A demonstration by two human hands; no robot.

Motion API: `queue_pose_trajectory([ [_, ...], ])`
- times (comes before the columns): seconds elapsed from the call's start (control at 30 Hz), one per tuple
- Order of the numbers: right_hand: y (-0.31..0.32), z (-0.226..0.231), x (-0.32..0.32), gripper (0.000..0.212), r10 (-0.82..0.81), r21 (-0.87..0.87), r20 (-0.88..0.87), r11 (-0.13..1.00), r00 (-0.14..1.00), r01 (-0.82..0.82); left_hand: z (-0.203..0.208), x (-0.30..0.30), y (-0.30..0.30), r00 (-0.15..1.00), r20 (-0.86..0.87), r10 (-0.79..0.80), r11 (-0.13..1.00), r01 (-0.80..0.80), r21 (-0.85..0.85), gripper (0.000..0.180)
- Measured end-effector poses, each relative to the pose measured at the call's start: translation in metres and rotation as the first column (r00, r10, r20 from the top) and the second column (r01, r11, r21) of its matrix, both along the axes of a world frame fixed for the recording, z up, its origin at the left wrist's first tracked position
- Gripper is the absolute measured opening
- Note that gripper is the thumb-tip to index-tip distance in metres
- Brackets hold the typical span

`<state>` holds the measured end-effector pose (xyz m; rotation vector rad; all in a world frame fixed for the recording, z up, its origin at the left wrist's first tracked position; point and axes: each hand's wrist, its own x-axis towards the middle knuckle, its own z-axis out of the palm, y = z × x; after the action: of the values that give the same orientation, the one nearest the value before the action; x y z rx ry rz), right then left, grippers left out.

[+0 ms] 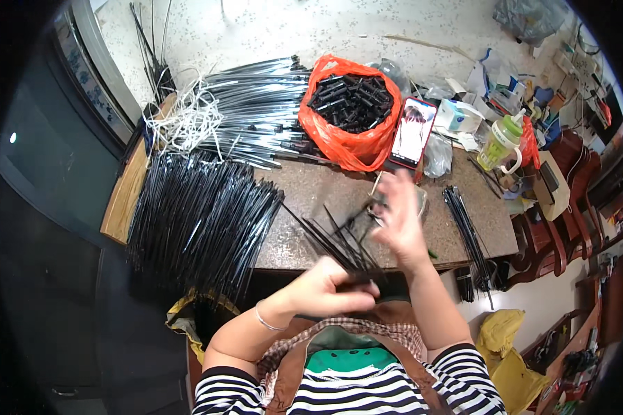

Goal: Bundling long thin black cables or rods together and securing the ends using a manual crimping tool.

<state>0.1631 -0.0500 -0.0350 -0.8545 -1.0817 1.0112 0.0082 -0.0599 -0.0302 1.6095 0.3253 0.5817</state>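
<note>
Left hand point(325, 287) grips fanned black sticks point(339, 245); right hand point(398, 218) touches their tips.

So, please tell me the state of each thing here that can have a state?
left hand: closed around a fan of black rods
right hand: open, blurred, above the table
orange bag: open, full of black parts
phone: screen on
green bottle: upright, capped

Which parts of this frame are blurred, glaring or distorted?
Head view: the right hand is motion-blurred while the left hand and its black rods stay fairly sharp; fisheye bends the table edge, and the pale floor looks washed out.
</note>
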Motion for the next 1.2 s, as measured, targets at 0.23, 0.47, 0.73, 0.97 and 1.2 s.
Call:
queue_pose_trajectory([
  [0.23,0.022,0.010,-0.023,0.024,0.309,-0.030,0.241,0.950,0.920,-0.311,-0.062,0.011,-0.014,0.995,0.044,-0.090,0.972,0.079,0.221,0.014],
  [0.47,0.068,-0.057,-0.003,0.019,0.246,-0.325,0.196,0.930,0.949,-0.173,-0.117,0.004,-0.004,0.838,-0.449,0.309,0.951,-0.272,0.146,0.021],
  [0.73,0.054,-0.070,-0.006,0.014,-0.007,-0.491,0.039,0.871,0.999,0.025,-0.091,-0.021,0.032,0.742,-0.167,0.649,0.673,-0.458,0.581,0.033],
  [0.97,0.045,-0.065,-0.027,0.054,-0.014,-0.159,0.207,0.986,0.978,0.048,-0.131,-0.025,0.105,0.863,-0.099,0.495,0.799,-0.408,0.442,0.022],
  [1.2,0.024,-0.085,-0.007,0.064,0.245,-0.672,-0.238,0.657,0.940,-0.342,-0.120,-0.011,0.107,0.938,-0.049,0.343,0.834,-0.281,0.474,0.023],
])
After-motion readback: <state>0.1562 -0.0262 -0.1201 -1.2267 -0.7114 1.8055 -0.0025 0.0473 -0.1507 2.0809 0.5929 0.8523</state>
